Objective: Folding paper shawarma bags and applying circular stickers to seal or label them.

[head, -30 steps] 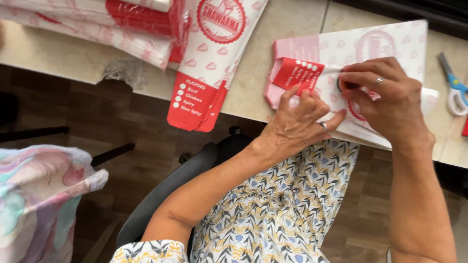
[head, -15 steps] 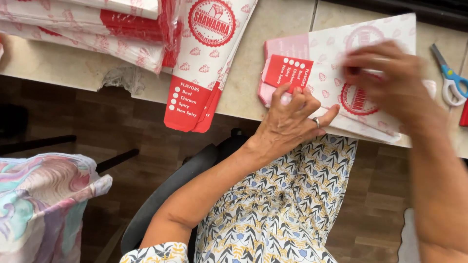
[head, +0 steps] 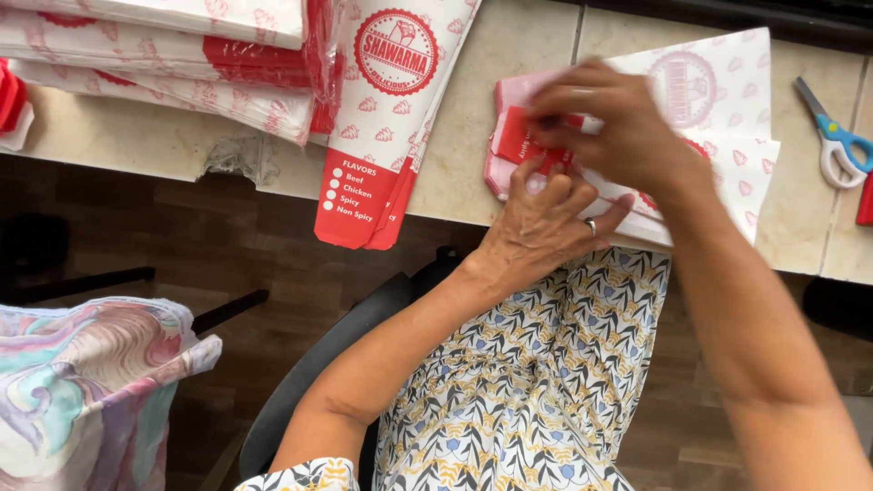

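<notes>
Both hands met on the paper sheets point(head: 718, 100): left hand point(head: 546, 227) pressing flat, right hand point(head: 609, 123) pinching a fold.

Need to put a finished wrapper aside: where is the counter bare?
Bare tile lies between the hanging printed sleeves and the paper stack under both hands, and between that stack and the scissors. The far left is crowded with piled wrappers.

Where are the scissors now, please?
In the head view, the scissors with blue handles lie on the counter at the far right, beyond the paper wrappers under the right hand.
</notes>
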